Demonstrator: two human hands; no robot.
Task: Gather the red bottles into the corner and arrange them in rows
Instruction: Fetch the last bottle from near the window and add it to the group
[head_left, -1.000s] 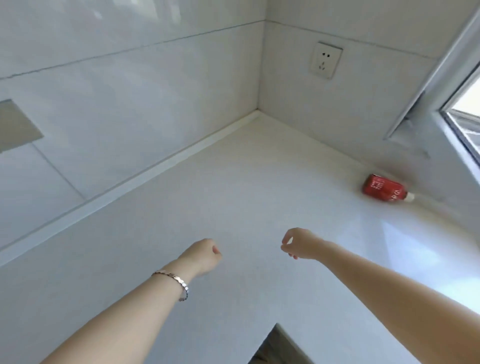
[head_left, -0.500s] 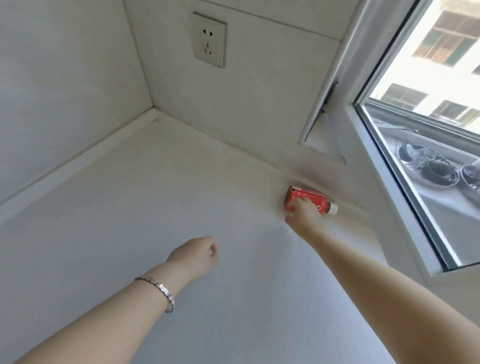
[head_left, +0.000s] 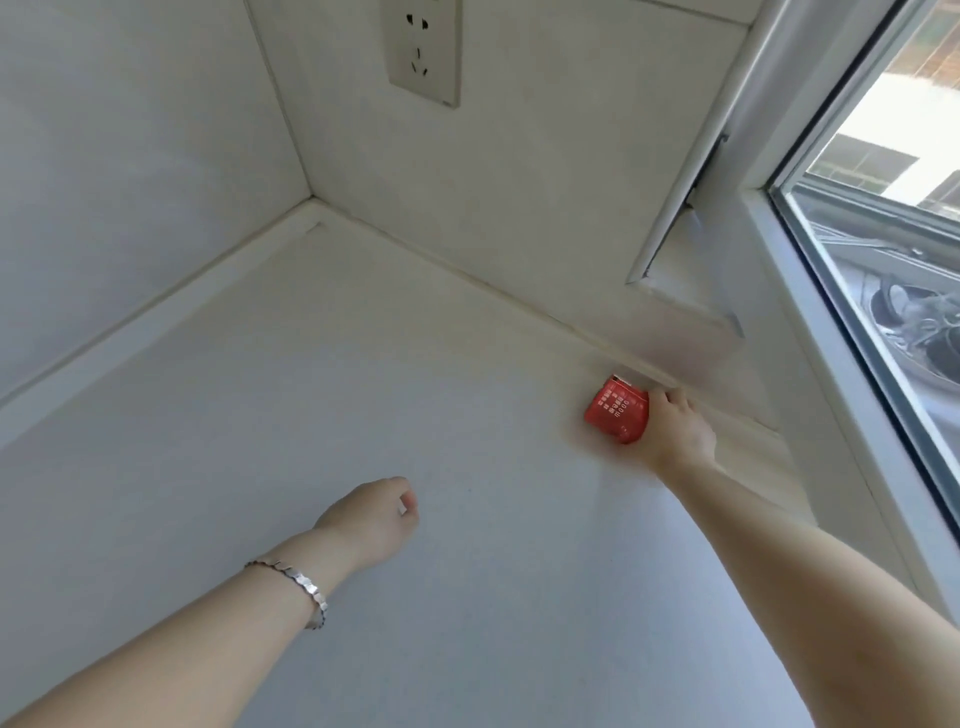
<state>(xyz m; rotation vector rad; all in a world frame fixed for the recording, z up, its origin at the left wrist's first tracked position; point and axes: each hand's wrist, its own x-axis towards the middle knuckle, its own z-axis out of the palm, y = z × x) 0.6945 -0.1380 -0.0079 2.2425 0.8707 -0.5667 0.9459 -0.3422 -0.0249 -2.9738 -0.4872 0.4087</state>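
One small red bottle (head_left: 615, 413) with white print is at the right, close to the back wall, with its base turned toward me. My right hand (head_left: 675, 431) is closed around its far end, hiding the cap. My left hand (head_left: 371, 517) hovers over the white counter (head_left: 311, 415) at lower centre, fingers curled in a loose fist and holding nothing. The corner of the counter (head_left: 314, 205) lies at upper left, well left of the bottle. No other red bottle is in view.
A wall socket (head_left: 422, 49) sits above the corner on the back wall. A window frame (head_left: 810, 291) and pane run along the right side, with a sill ledge just behind the bottle. Tiled walls bound the counter on the left and back.
My right hand reached to the bottle by the wall and closed on it; the bottle has turned so its base faces me. The view swung right and closer. My left hand stayed curled.
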